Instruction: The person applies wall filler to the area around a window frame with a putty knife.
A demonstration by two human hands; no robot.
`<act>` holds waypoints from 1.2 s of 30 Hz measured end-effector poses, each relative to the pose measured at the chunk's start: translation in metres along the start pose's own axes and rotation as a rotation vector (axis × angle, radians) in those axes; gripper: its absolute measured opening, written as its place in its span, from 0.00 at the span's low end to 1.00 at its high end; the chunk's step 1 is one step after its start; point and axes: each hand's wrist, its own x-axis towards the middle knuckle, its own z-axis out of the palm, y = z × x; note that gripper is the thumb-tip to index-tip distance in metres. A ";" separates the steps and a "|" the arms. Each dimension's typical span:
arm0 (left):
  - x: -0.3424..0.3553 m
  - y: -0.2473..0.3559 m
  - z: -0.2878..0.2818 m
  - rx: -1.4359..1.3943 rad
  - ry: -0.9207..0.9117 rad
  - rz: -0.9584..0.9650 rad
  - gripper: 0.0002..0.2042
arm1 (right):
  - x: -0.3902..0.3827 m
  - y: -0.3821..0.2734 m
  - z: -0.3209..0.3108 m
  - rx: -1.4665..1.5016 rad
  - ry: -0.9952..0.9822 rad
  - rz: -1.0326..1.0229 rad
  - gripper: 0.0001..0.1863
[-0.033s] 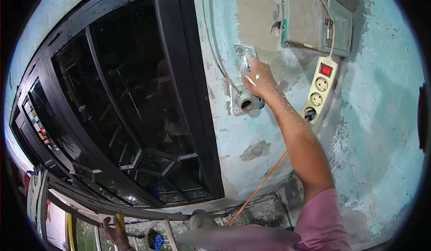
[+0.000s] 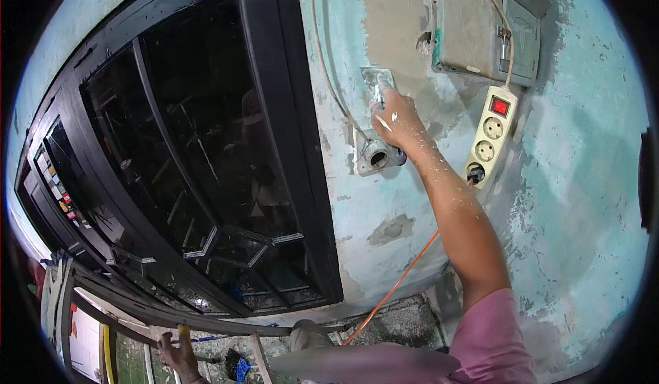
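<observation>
My right hand point(image 2: 398, 120) is raised against the pale turquoise wall point(image 2: 583, 178) and grips a putty knife point(image 2: 377, 82). The metal blade lies flat on a patch of fresh grey plaster point(image 2: 391, 20). Just below the hand a round grey pipe fitting point(image 2: 376, 155) sticks out of the wall. Low at the left edge of the picture, my left hand point(image 2: 177, 355) is closed around a yellow bar point(image 2: 183, 334), small and partly cut off.
A black-framed window with dark glass point(image 2: 199, 144) fills the left. A cream power strip point(image 2: 489, 137) hangs right of my hand under a grey wall box point(image 2: 480, 34). An orange cable point(image 2: 398, 281) runs down the wall. A blurred grey shape point(image 2: 364, 365) lies near the lower edge.
</observation>
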 end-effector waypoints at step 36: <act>0.022 0.011 0.008 -0.083 -0.378 0.008 0.28 | -0.008 -0.014 0.014 -0.075 0.064 0.192 0.23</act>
